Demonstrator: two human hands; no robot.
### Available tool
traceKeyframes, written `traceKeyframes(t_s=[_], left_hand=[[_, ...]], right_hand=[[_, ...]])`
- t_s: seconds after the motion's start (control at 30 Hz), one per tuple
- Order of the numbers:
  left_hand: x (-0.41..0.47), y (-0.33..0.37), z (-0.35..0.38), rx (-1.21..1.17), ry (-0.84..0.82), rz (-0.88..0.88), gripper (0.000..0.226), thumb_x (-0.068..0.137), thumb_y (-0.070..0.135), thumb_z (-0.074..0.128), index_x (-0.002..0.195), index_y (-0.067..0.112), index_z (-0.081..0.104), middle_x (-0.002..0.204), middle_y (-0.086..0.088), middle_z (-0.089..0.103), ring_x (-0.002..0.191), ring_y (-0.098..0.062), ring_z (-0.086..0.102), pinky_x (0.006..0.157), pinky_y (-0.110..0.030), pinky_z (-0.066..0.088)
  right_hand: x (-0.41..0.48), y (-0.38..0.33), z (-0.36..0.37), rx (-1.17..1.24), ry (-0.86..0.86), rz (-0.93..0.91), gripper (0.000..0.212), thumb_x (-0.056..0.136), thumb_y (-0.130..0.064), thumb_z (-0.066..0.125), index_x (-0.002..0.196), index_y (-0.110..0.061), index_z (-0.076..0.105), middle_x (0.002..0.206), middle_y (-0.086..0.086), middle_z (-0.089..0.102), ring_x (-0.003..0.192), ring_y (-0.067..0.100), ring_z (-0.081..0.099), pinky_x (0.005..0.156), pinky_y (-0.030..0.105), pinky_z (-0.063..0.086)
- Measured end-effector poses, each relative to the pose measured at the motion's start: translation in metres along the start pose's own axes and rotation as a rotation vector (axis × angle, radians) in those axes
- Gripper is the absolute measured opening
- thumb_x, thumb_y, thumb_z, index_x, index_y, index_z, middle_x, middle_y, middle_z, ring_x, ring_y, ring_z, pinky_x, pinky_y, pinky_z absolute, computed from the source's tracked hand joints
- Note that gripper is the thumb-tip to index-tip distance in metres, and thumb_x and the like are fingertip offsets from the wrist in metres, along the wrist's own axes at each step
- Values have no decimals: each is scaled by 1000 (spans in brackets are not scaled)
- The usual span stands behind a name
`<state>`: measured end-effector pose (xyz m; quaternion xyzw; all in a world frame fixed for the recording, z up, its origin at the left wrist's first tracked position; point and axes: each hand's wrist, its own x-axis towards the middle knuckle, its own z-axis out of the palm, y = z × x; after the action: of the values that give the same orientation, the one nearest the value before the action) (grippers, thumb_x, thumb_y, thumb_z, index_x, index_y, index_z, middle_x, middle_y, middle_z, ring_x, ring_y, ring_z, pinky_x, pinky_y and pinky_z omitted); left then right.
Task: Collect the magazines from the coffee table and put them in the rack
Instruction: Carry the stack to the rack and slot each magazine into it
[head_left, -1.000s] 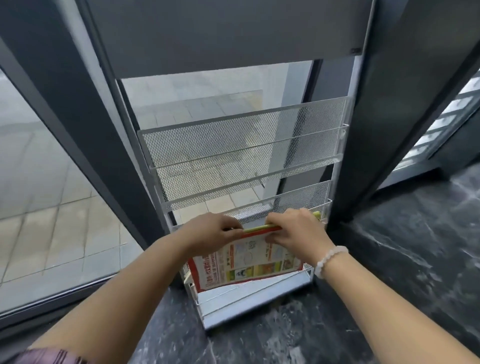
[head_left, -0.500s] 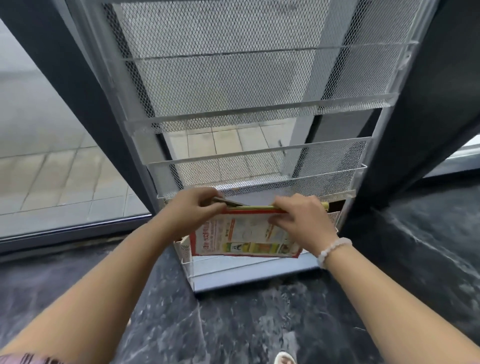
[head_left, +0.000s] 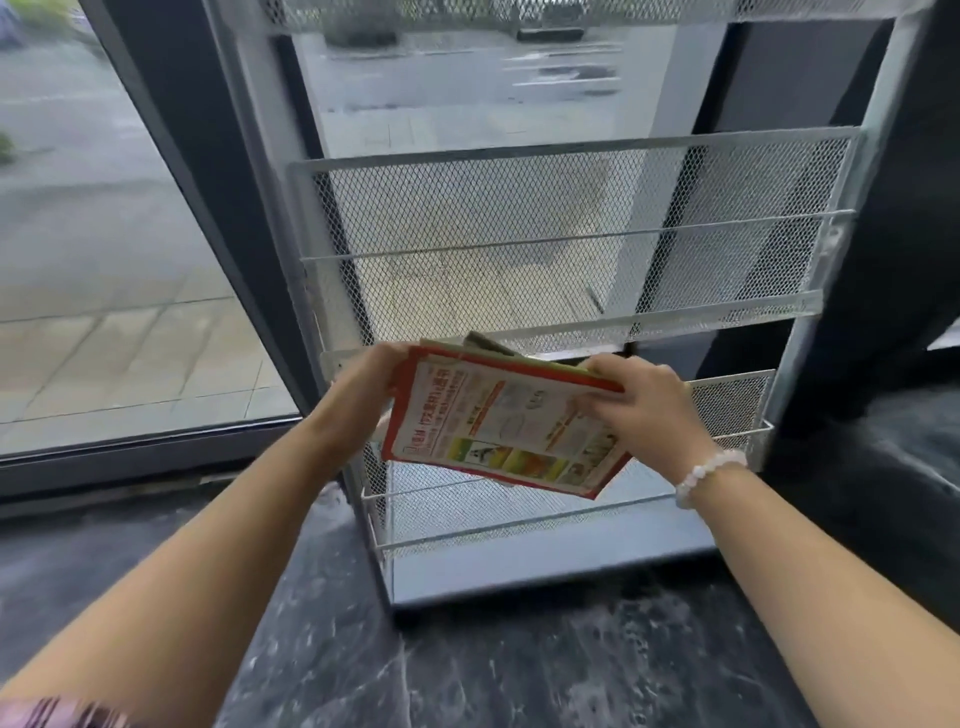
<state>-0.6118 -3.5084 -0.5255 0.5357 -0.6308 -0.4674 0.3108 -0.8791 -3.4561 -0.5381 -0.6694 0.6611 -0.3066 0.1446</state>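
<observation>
Magazines (head_left: 498, 426) weren't in the rack (head_left: 571, 234) yet; I saw left hand (head_left: 363, 387) & right hand (head_left: 644, 410) gripping the stack, tilted, at the bottom shelf (head_left: 519, 519).

Magazines (head_left: 498, 426) hide the left hand's (head_left: 363, 384) fingertips — sleeve (head_left: 57, 714) blurred, cropped.

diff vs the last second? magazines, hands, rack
The magazines have come up out of the rack's bottom pocket, where they sat upright; they now hang tilted in front of it, right corner low. The left hand and right hand never let go of the top edge. The camera has moved in closer. The rack stands where it was, upper pockets empty.
</observation>
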Motion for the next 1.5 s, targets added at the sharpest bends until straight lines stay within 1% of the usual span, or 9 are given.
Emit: traceKeyframes(t_s=[0.1, 0.2, 0.3, 0.5, 0.77, 0.93, 1.23, 1.33, 1.5], left_hand=[[-7, -8, 3, 83, -45, 103, 55, 80, 45, 37, 106, 4, 64, 102, -14, 68, 98, -26, 64, 90, -43, 50], [-8, -24, 2, 202, -82, 113, 28, 84, 18, 46, 102, 9, 65, 91, -8, 70, 87, -19, 69, 78, -38, 57], [-7, -40, 2, 350, -9, 133, 31, 84, 2, 54, 112, 15, 62, 97, -1, 69, 92, -18, 66, 80, -34, 54], [-5, -59, -3, 666, 124, 236, 22, 84, 17, 60, 105, 20, 65, 94, 5, 69, 87, -16, 64, 78, -38, 55], [5, -52, -3, 739, 164, 351, 21, 86, 30, 59, 99, 14, 63, 89, 1, 69, 78, -17, 64, 71, -36, 55], [13, -45, -3, 513, 56, 235, 16, 79, 24, 69, 91, 15, 62, 91, 4, 69, 86, -15, 65, 76, -35, 56], [18, -21, 1, 223, -218, 77, 28, 80, 9, 65, 105, 22, 67, 102, 4, 71, 100, -14, 66, 85, -39, 55], [19, -21, -6, 222, -171, 121, 22, 85, 15, 61, 104, 24, 68, 101, 3, 72, 99, -14, 66, 85, -38, 55], [17, -25, -21, 276, 135, 227, 34, 90, 4, 51, 88, 36, 62, 95, 6, 65, 90, -12, 58, 69, -13, 42]], right_hand=[[-4, 11, 17, 57, 38, 21, 23, 71, -48, 54, 92, -41, 61, 84, -5, 66, 84, 28, 60, 78, 52, 49], [-5, 18, 27, 186, 55, 9, 10, 79, -29, 63, 88, -34, 64, 79, -8, 69, 79, 20, 64, 71, 48, 53], [-7, 22, 33, 292, 58, 33, 13, 81, -21, 64, 85, -33, 65, 79, -8, 70, 80, 18, 66, 69, 50, 54], [-7, 26, 40, 411, 49, 85, 11, 84, -17, 63, 85, -28, 66, 82, -5, 71, 80, 17, 67, 69, 48, 57], [8, 41, 50, 496, 76, 128, 8, 89, -20, 58, 90, -24, 65, 86, -3, 71, 81, 16, 68, 67, 38, 59], [16, 51, 50, 472, 131, 143, 7, 90, -21, 57, 86, -21, 63, 86, 0, 69, 82, 18, 65, 65, 37, 57], [19, 64, 50, 424, 244, 202, 7, 89, -30, 57, 84, -25, 61, 84, -1, 69, 80, 21, 66, 67, 51, 58], [20, 62, 47, 424, 268, 191, 6, 89, -30, 57, 85, -27, 61, 84, -2, 68, 80, 20, 65, 67, 49, 58], [21, 66, 33, 486, 353, 192, 8, 89, -26, 59, 83, -32, 60, 85, -6, 68, 81, 17, 66, 63, 39, 57]])
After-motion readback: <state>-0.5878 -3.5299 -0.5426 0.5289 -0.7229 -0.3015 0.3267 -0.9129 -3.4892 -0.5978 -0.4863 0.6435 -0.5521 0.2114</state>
